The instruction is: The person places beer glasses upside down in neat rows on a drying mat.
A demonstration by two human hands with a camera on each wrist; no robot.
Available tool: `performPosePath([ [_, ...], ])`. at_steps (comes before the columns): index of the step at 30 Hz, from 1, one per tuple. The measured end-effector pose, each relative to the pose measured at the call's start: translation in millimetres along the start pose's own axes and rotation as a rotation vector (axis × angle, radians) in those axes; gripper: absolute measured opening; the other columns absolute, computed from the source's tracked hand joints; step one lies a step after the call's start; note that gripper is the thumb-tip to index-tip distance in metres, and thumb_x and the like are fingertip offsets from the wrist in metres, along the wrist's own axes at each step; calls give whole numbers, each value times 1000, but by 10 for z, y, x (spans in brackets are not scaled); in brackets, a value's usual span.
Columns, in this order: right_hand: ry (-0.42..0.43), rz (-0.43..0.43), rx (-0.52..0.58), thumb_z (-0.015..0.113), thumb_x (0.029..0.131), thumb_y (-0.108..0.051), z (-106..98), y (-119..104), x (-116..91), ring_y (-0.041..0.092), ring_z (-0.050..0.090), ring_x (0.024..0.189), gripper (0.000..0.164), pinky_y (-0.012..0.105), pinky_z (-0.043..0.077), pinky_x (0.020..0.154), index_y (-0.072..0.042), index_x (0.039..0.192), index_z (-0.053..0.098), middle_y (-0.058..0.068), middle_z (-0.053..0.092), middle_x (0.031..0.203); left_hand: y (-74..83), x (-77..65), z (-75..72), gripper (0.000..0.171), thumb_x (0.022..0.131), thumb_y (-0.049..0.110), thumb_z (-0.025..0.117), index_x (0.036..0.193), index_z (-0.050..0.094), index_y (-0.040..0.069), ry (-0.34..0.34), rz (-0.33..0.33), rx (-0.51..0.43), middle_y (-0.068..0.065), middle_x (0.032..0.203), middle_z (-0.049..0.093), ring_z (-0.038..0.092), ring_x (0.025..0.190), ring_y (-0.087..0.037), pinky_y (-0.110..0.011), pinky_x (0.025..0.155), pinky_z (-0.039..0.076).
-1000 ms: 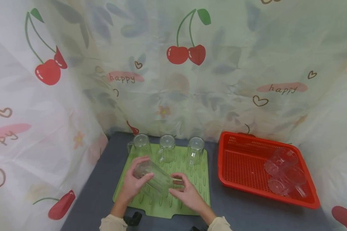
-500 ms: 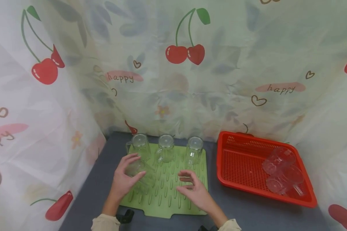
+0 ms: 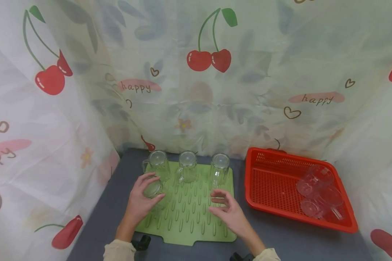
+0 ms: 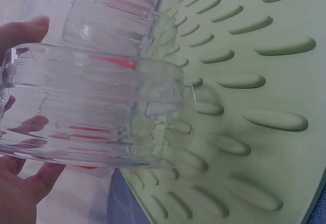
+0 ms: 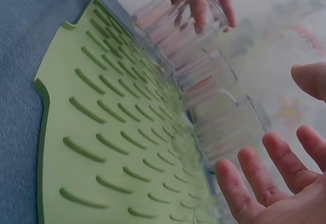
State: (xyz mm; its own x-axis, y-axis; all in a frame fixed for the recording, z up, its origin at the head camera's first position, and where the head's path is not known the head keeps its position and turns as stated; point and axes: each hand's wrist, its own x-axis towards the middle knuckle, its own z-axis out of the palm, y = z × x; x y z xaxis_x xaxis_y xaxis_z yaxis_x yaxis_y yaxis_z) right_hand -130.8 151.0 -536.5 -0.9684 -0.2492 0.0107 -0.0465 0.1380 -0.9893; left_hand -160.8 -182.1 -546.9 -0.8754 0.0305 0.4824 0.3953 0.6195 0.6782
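Note:
My left hand (image 3: 138, 203) grips a clear glass mug (image 3: 154, 188) near its base, upside down over the left side of the green drying mat (image 3: 192, 221). In the left wrist view, the mug's rim (image 4: 186, 117) is close to the mat's raised ribs. Behind it stand three more upturned glass mugs in a row: a left one (image 3: 159, 165), a middle one (image 3: 187, 166) and a right one (image 3: 220, 168). Over the mat's right side, my right hand (image 3: 231, 214) holds nothing; its fingers are spread and loosely bent (image 5: 270, 183).
A red plastic basket (image 3: 271, 192) stands to the right of the mat, with clear glass mugs (image 3: 330, 197) lying at its right end. Both rest on a dark grey tabletop (image 3: 101, 221). A printed curtain (image 3: 196, 98) hangs behind and at both sides.
The left hand has moved left with the mug, which has gone from tilted to upside down over the mat. The right hand has drawn away from the mug to the right.

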Motion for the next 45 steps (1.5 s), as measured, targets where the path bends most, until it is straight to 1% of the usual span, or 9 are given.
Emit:
performPosePath([
  [3, 20, 2, -3, 75, 93, -17, -65, -6, -18, 41, 56, 131, 56, 24, 56, 96, -12, 142, 48, 18, 56, 141, -11, -2, -1, 64, 71, 13, 94, 130, 69, 22, -11, -16, 4, -4, 145, 54, 49, 138, -29, -56, 105, 48],
  [9, 48, -30, -31, 74, 94, -15, -191, -14, -47, 40, 58, 130, 56, 24, 56, 96, -11, 143, 47, 17, 57, 140, -31, -7, 0, 62, 73, 13, 93, 130, 69, 22, -43, -65, 26, -3, 146, 53, 46, 140, -32, -61, 106, 46],
  [13, 58, -45, -37, 74, 94, -17, -269, -37, -73, 40, 57, 130, 55, 24, 56, 97, -13, 142, 47, 16, 57, 140, -62, -7, 19, 63, 72, 13, 93, 129, 69, 20, -51, -75, 41, -5, 146, 53, 45, 139, -35, -64, 105, 45],
  [23, 87, -83, -106, 73, 96, -18, -406, -89, -117, 37, 58, 131, 56, 24, 56, 96, -12, 144, 45, 16, 56, 142, -104, -1, 54, 64, 74, 13, 92, 132, 67, 19, -101, -126, 37, -5, 149, 49, 43, 141, -37, -65, 108, 42],
  [30, 92, -89, -110, 72, 96, -18, -484, -129, -115, 25, 59, 130, 55, 25, 57, 96, -16, 144, 45, 15, 55, 143, -107, 47, 63, 63, 75, 15, 92, 132, 66, 20, -127, -153, 40, -7, 149, 48, 45, 140, -37, -64, 107, 44],
  [35, 98, -146, -118, 71, 97, -13, -562, -164, -121, 15, 59, 126, 55, 23, 57, 95, -11, 145, 44, 15, 54, 141, -113, 56, 59, 63, 78, 19, 90, 134, 64, 24, -167, -176, 32, -6, 152, 44, 42, 143, -36, -64, 108, 44],
  [38, 108, -170, -124, 71, 96, -11, -609, -186, -120, 11, 59, 125, 55, 21, 57, 94, -9, 144, 44, 15, 54, 141, -104, 59, 25, 62, 81, 24, 88, 137, 62, 25, -198, -169, 18, -6, 156, 41, 40, 145, -37, -65, 109, 43],
  [43, 129, -202, -149, 73, 94, -9, -704, -242, -120, 21, 59, 126, 56, 19, 55, 95, -9, 144, 45, 15, 55, 141, -106, 50, -33, 77, 83, 34, 86, 150, 49, 24, -222, -180, -37, -7, 162, 35, 35, 150, -39, -69, 112, 38],
  [45, 141, -203, -166, 72, 95, -9, -751, -268, -121, 20, 59, 126, 56, 18, 55, 96, -11, 144, 45, 12, 55, 140, -119, 40, -42, 86, 83, 38, 85, 156, 41, 25, -218, -198, -60, -7, 164, 34, 34, 151, -38, -70, 114, 35],
])
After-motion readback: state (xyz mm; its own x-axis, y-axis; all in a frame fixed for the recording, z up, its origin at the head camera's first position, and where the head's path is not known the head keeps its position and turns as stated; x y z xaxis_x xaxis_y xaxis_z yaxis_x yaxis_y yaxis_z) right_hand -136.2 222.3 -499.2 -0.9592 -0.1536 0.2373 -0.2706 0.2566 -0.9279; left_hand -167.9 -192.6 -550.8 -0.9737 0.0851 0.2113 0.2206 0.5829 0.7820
